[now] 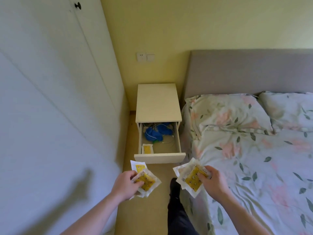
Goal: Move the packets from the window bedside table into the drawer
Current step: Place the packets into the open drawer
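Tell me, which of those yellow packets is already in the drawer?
The single packet lying flat in the open drawer's front left corner. All the others are held: some in the left hand, some in the right hand.

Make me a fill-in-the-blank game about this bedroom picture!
1. The drawer of the bedside table is ____.
2. Inside it, one yellow packet lies in the front ____ corner.
3. The left hand and right hand each hold ____ packets.
4. The tangled thing at the back of the drawer is coloured ____.

Missing words: open; left; yellow; blue
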Available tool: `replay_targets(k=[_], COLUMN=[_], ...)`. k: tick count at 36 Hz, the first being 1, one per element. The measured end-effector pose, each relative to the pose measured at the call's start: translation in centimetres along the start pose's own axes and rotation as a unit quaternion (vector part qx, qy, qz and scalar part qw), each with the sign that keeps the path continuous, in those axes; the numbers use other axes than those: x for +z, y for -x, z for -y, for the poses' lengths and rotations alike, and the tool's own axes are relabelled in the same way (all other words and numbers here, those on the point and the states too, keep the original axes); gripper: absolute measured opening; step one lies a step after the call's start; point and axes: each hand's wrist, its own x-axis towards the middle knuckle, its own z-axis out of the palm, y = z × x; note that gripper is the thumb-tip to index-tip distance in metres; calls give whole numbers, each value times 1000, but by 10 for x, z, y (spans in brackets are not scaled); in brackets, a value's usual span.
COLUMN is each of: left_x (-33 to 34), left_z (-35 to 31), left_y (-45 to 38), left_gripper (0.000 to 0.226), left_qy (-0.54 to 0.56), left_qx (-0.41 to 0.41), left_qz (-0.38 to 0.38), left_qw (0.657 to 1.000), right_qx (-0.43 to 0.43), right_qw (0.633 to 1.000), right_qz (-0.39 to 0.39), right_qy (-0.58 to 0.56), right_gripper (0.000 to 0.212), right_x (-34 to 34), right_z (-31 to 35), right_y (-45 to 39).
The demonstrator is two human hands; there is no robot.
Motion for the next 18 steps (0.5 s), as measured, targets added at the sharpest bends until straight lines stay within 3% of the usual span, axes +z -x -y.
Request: replay_targets(k=[11, 18], left_x=[-16, -11], left_z=[-60, -53], left_y=[-148, -230], left_gripper=[18, 8], left_qy=[39, 83], left_qx=[-66, -118], left_qz=[-18, -29], left_qw=[997, 989], right_qx=[39, 69], right_qw=[995, 982], right_qz=[78, 140], right_qy=[51, 104], right_gripper=[7, 12], right_x=[29, 66], right_z=[38, 56], right_y=[-220, -329])
